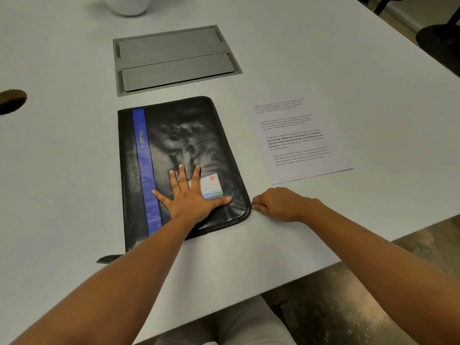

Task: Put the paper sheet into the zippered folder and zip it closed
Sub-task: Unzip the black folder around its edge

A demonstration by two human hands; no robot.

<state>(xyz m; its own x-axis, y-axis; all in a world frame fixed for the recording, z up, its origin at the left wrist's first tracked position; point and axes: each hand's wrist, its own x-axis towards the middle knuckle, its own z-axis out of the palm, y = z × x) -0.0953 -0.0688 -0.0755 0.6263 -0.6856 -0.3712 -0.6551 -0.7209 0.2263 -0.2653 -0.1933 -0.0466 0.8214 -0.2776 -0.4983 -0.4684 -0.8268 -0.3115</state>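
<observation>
A black zippered folder (189, 135) with a blue stripe lies closed and flat on the white table (62, 170) in front of me. My left hand (189, 195) presses flat on its near half, fingers spread, partly over a small label card. My right hand (276, 204) sits at the folder's near right corner, its fingers curled and pinching the small metal zipper pull there. The paper sheet (298, 138), white with printed paragraphs, lies flat on the table to the right of the folder, apart from both hands.
A grey metal cable hatch (174, 58) is set into the table behind the folder. A round grommet hole (11, 100) is at the far left. A white rounded object (129, 6) stands at the back. The table edge runs diagonally at the right, with floor beyond.
</observation>
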